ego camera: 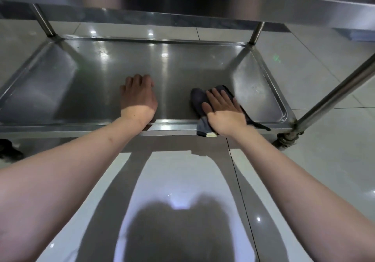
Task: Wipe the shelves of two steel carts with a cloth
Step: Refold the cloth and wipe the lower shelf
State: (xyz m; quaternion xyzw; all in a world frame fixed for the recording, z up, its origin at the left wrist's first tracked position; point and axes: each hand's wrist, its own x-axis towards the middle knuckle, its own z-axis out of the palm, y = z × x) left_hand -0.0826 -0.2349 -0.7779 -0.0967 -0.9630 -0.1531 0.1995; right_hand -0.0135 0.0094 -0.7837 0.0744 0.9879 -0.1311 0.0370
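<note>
The bottom shelf [97,83] of a steel cart fills the upper half of the head view, a shallow tray with raised rims. A dark grey cloth [197,99] lies on its right part, one end hanging over the front rim. My right hand [224,109] presses flat on the cloth, fingers spread. My left hand [139,97] rests palm down on the bare shelf near the middle, fingers slightly curled, holding nothing. The shelf above [223,0] overhangs at the top of the view.
Steel posts stand at the corners: back left [43,21], back right [257,32], front right [332,97]. A caster [287,140] sits under the front right corner. Glossy tiled floor [324,170] surrounds the cart, and a dark object [9,150] lies at the left.
</note>
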